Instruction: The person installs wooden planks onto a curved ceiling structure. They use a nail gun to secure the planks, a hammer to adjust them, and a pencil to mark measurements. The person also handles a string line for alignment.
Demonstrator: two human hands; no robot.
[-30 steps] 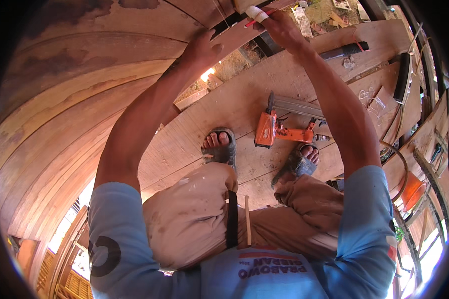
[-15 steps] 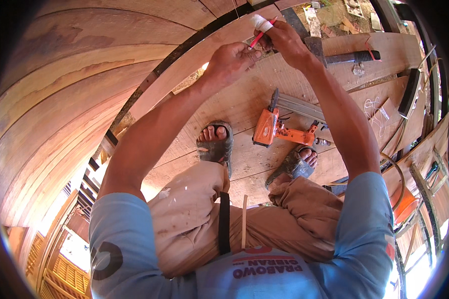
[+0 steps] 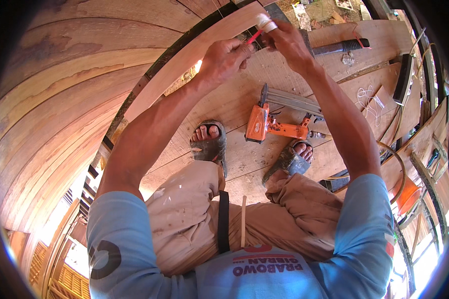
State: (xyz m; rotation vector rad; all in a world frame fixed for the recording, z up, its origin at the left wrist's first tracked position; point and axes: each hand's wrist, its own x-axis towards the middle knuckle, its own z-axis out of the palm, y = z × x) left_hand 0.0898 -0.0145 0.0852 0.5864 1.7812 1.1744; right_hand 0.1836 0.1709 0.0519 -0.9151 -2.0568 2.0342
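Both my hands meet at the top of the head view, over the floor planks and beside a long board (image 3: pixel 212 37). Between them is a slim red pencil (image 3: pixel 254 37). My left hand (image 3: pixel 227 59) pinches its lower end between closed fingers. My right hand (image 3: pixel 288 44), with a white wrapping (image 3: pixel 265 23) round one finger, is closed about the upper end; its fingertips are partly hidden. Below the hands an orange nail gun (image 3: pixel 288 130) lies on the planks near my feet, its grey magazine (image 3: pixel 293 102) pointing away.
Wooden boards (image 3: pixel 70 94) rise as a curved wall on the left. A tool with a dark grip (image 3: pixel 351 45) lies on the planks beyond my right forearm. White string (image 3: pixel 369 102) lies further right, near a yellowish hose (image 3: pixel 400 172) and an orange object (image 3: pixel 408 197).
The view has shifted slightly, so the floor and nail gun sit a little left and higher. My hands stay together on the pencil, and less of it shows now.
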